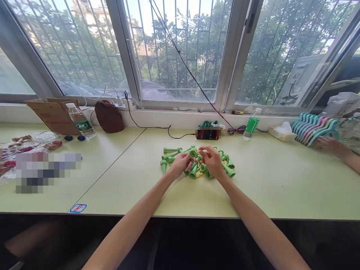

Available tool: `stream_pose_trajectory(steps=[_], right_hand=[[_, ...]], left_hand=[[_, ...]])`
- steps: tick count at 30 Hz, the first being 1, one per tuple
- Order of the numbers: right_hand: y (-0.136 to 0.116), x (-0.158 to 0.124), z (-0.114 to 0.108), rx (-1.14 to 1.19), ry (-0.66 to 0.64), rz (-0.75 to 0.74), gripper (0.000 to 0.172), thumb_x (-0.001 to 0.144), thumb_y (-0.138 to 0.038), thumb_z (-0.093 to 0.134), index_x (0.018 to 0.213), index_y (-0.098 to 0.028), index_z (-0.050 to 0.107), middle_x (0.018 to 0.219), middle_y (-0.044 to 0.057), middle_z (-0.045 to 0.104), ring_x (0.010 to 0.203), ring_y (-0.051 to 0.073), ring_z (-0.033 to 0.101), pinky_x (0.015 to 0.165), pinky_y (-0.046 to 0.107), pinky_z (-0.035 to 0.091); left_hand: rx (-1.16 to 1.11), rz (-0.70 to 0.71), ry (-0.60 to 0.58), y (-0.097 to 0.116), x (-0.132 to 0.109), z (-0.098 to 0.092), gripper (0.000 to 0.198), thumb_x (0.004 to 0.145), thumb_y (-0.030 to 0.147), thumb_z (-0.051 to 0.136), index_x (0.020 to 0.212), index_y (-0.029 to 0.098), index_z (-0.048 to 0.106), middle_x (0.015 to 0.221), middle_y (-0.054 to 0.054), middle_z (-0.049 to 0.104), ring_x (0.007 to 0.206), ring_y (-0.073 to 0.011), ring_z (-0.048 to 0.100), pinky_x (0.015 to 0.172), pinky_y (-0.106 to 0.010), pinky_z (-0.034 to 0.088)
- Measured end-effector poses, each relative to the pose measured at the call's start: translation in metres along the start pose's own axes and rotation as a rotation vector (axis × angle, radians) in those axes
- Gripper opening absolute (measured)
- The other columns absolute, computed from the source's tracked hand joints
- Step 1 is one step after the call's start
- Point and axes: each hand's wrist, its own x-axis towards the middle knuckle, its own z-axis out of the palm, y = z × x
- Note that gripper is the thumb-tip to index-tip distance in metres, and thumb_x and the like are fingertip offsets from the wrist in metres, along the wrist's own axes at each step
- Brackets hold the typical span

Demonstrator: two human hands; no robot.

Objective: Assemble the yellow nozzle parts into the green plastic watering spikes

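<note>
My left hand (181, 165) is closed on a green plastic spike (192, 153), its round hollow end facing me. Close beside it, my right hand (212, 161) has its fingers pinched together near that open end; whatever they hold is too small to make out. Beneath and around both hands lies a loose pile of similar green cone-shaped spikes (229, 171), with small yellow plastic pieces (199, 174) among them. My hands hide part of the pile.
Behind the pile sits a black and red device (208, 134) with a cable. A green-labelled bottle (252, 124), a tissue box (282, 132) and pastel hangers (316, 127) stand right, with another person's hand (329, 145) there. Left are a bottle (81, 122), brown bag (109, 117) and wrapped items (26, 150).
</note>
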Motion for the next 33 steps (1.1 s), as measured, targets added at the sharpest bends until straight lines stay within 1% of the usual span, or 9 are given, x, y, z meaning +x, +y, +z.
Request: stream_pose_trajectory(steps=[5, 11, 15, 19, 23, 27, 31, 33], right_hand=[[-0.0008, 0.0002, 0.0002, 0.002, -0.005, -0.010, 0.023, 0.093, -0.041, 0.053, 0.093, -0.020, 0.063, 0.094, 0.005, 0.060, 0.048, 0.008, 0.051, 0.046, 0.024, 0.041], [-0.0017, 0.0014, 0.0012, -0.012, -0.010, 0.009, 0.026, 0.092, -0.043, 0.052, 0.092, -0.019, 0.062, 0.092, 0.005, 0.061, 0.048, 0.008, 0.049, 0.046, 0.024, 0.041], [0.0011, 0.0008, 0.0026, -0.006, -0.010, 0.004, 0.024, 0.092, -0.041, 0.052, 0.093, -0.019, 0.062, 0.092, 0.004, 0.061, 0.047, 0.007, 0.049, 0.046, 0.024, 0.041], [0.0034, -0.0001, 0.0036, -0.023, -0.018, 0.011, 0.025, 0.092, -0.042, 0.051, 0.093, -0.019, 0.062, 0.092, 0.005, 0.062, 0.047, 0.008, 0.049, 0.046, 0.023, 0.040], [0.0045, -0.0006, 0.0045, -0.059, -0.026, 0.041, 0.027, 0.092, -0.045, 0.050, 0.094, -0.020, 0.060, 0.089, 0.004, 0.063, 0.049, 0.009, 0.048, 0.046, 0.023, 0.040], [0.0053, -0.0008, 0.0050, -0.065, -0.029, 0.039, 0.026, 0.092, -0.044, 0.050, 0.093, -0.020, 0.059, 0.089, 0.004, 0.062, 0.052, 0.009, 0.049, 0.047, 0.022, 0.039], [0.0045, -0.0009, 0.0043, -0.093, -0.039, 0.051, 0.026, 0.092, -0.043, 0.049, 0.092, -0.020, 0.059, 0.085, 0.004, 0.062, 0.051, 0.010, 0.046, 0.047, 0.023, 0.036], [0.0034, -0.0009, 0.0040, -0.111, -0.043, 0.054, 0.025, 0.091, -0.042, 0.049, 0.091, -0.020, 0.059, 0.083, 0.003, 0.062, 0.051, 0.010, 0.045, 0.047, 0.023, 0.035]], left_hand=[[-0.027, 0.011, 0.011, 0.0021, -0.0007, 0.0012, 0.050, 0.076, 0.061, 0.067, 0.073, 0.011, 0.065, 0.047, 0.001, 0.049, 0.036, -0.0045, 0.036, 0.037, -0.019, 0.025], [-0.075, 0.029, 0.016, 0.0060, -0.0019, 0.0000, 0.043, 0.075, 0.054, 0.071, 0.081, 0.012, 0.064, 0.048, 0.004, 0.049, 0.037, -0.0045, 0.038, 0.037, -0.018, 0.027], [-0.078, 0.062, 0.052, 0.0069, -0.0018, -0.0031, 0.043, 0.073, 0.051, 0.074, 0.087, 0.013, 0.063, 0.049, 0.005, 0.048, 0.038, -0.0043, 0.039, 0.038, -0.017, 0.027], [-0.107, 0.081, 0.100, 0.0064, -0.0008, -0.0037, 0.043, 0.070, 0.047, 0.078, 0.093, 0.014, 0.064, 0.054, 0.006, 0.051, 0.039, -0.0038, 0.040, 0.038, -0.018, 0.029], [-0.133, 0.080, 0.166, 0.0082, -0.0006, -0.0022, 0.045, 0.065, 0.043, 0.083, 0.095, 0.014, 0.065, 0.062, 0.005, 0.053, 0.041, -0.0027, 0.043, 0.039, -0.018, 0.031], [-0.138, 0.095, 0.174, 0.0093, -0.0007, -0.0033, 0.047, 0.062, 0.040, 0.085, 0.099, 0.016, 0.066, 0.071, 0.005, 0.055, 0.043, -0.0014, 0.043, 0.040, -0.018, 0.034], [-0.059, 0.163, 0.192, 0.0081, -0.0004, -0.0050, 0.047, 0.064, 0.040, 0.083, 0.101, 0.018, 0.066, 0.091, 0.001, 0.061, 0.044, 0.0002, 0.043, 0.039, -0.019, 0.035], [-0.006, 0.203, 0.209, 0.0079, -0.0004, -0.0050, 0.046, 0.065, 0.041, 0.082, 0.101, 0.019, 0.066, 0.097, 0.000, 0.062, 0.044, 0.0004, 0.043, 0.039, -0.019, 0.036]])
